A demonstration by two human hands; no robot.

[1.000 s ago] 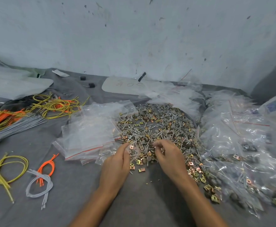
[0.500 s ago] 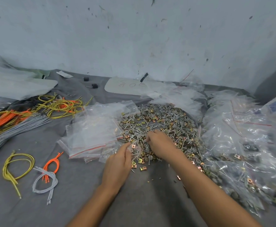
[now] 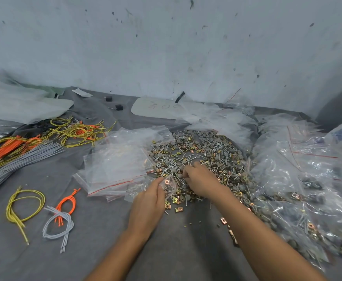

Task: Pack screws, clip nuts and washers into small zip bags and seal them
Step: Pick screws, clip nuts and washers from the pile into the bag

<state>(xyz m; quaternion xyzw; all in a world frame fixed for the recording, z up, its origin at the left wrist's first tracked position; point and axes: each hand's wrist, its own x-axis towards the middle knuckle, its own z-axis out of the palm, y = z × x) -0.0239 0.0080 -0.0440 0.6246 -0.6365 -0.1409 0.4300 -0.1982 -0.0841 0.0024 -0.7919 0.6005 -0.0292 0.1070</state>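
Observation:
A wide heap of silver screws, brass clip nuts and grey washers [image 3: 204,151] covers the grey cloth in the middle. My left hand [image 3: 147,207] pinches a small clear zip bag [image 3: 169,184] at the heap's near edge; one clip nut shows inside it. My right hand [image 3: 201,180] lies on the heap just right of the bag, fingers curled down into the parts. What those fingertips grip is hidden. A stack of empty zip bags [image 3: 117,165] with red seal lines lies left of the heap.
Filled zip bags [image 3: 300,179] pile up at the right. Bundles of yellow, orange and grey wires [image 3: 24,147] lie at the left, with small wire loops [image 3: 58,218] nearer me. A white wall [image 3: 166,47] closes the back. Loose clip nuts [image 3: 224,221] lie by my right forearm.
My right hand has moved left and away from me across the heap, closer to the bag. My left hand keeps its pinch on the small bag in about the same place.

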